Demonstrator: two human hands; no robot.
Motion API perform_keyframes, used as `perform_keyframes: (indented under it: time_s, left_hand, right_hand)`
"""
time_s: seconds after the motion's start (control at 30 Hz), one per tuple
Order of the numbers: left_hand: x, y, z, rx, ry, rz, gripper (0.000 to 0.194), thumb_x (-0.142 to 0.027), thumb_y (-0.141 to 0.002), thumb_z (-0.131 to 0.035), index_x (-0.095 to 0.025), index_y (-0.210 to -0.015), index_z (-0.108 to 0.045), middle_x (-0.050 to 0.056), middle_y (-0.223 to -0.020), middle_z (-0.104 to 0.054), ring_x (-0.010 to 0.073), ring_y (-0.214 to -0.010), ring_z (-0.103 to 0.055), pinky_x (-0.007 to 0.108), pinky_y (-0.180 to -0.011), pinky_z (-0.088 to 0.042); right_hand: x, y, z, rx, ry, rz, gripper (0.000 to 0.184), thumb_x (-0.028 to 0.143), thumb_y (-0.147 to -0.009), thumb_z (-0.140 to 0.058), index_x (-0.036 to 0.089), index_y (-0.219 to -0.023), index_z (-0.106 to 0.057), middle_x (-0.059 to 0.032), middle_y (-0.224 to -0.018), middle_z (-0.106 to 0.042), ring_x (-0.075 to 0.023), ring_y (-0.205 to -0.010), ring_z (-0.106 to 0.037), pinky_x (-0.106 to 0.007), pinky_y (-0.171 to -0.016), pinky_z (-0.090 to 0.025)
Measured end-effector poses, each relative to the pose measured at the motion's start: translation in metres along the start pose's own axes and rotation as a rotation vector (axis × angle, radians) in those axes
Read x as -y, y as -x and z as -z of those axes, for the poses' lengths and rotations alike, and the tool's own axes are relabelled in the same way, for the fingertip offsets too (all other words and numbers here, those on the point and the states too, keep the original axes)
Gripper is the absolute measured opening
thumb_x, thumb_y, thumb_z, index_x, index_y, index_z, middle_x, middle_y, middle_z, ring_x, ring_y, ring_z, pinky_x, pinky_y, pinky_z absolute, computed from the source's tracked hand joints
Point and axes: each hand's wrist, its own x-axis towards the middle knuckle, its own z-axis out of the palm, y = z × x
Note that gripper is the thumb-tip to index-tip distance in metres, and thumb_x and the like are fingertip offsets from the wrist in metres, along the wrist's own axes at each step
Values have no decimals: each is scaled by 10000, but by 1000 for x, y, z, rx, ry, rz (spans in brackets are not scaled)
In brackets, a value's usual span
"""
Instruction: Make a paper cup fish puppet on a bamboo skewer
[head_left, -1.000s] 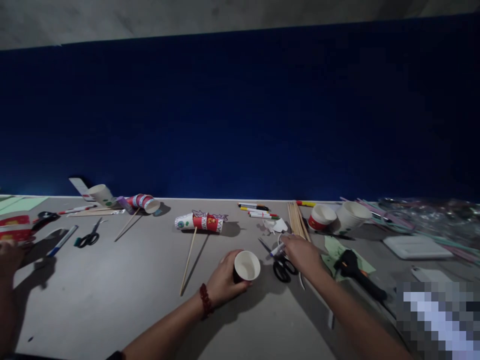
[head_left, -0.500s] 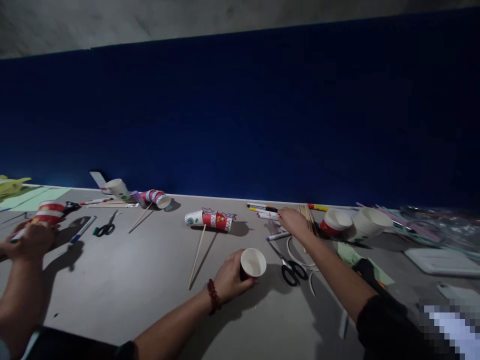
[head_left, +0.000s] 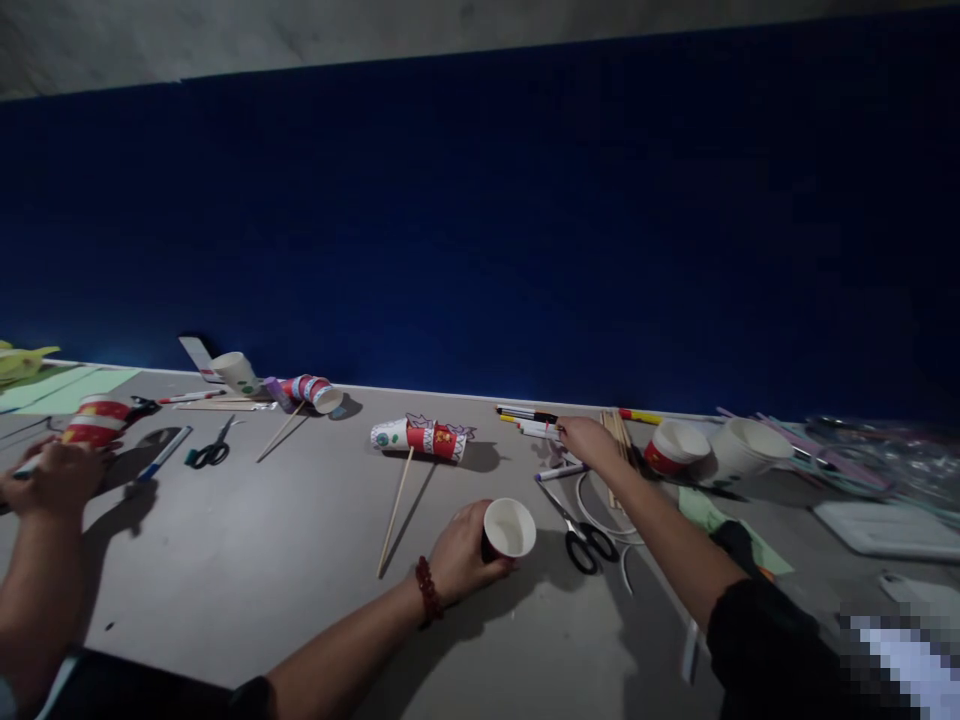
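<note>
My left hand (head_left: 459,548), with a beaded bracelet at the wrist, is wrapped round a paper cup (head_left: 510,527) whose white mouth faces me. Farther off on the right, my right hand (head_left: 586,440) pinches the end of a white marker (head_left: 541,431) in a small group of markers. A yellow marker (head_left: 510,418) lies just left of those fingers. Below them are black-handled scissors (head_left: 589,545) and a white cord loop (head_left: 589,508). A decorated paper-cup figure (head_left: 420,438) on a stick lies beyond my left hand.
At the left, another person's hand (head_left: 64,478) works at a red cup (head_left: 96,420). Wooden sticks (head_left: 616,432), paper cups (head_left: 750,445) and plastic-wrapped items (head_left: 862,450) line the right side. Small scissors (head_left: 210,452) and a blue marker (head_left: 165,454) lie left. A blue partition (head_left: 480,230) stands behind.
Both my hands keep nearly the same places, the left still round the cup and the right still at the markers. The view has shifted slightly. The other person's hand has moved a little left.
</note>
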Motion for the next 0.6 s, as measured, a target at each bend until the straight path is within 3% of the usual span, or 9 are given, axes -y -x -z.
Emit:
perform_keyframes:
  time_s: [0.1, 0.3, 0.6]
  left_hand:
    - [1, 0, -2, 1, -26, -5, 696, -301, -669, -810, -178, -1291, -522, 130, -1283, -628, 317, -1180, -577, 461, -1026, -455]
    - [3, 1, -3, 2, -29, -19, 707, -285, -679, -796, -178, -1316, -507, 132, -1310, -615, 311, -1203, -566, 452, -1049, -440]
    - [5, 1, -4, -10, -17, -26, 722, -300, -688, -791, -181, -1333, -489, 142, -1329, -601, 328, -1220, -555, 475, -1051, -435]
  right_hand:
    - [-5, -4, -4, -19, -32, 22, 240, 206, -961, -503, 147, -1091, -697, -136, -1078, -737, -230, -996, -681, -312, -847, -469]
    - [-20, -5, -5, -55, -67, 74, 314, 131, -881, -491, 194, -1117, -688, -110, -1083, -752, -236, -947, -687, -277, -748, -433]
    - [-15, 6, -3, -84, -23, 197, 173, 167, -826, -595, 167, -958, -706, -133, -1076, -719, -250, -1026, -641, -285, -864, -417]
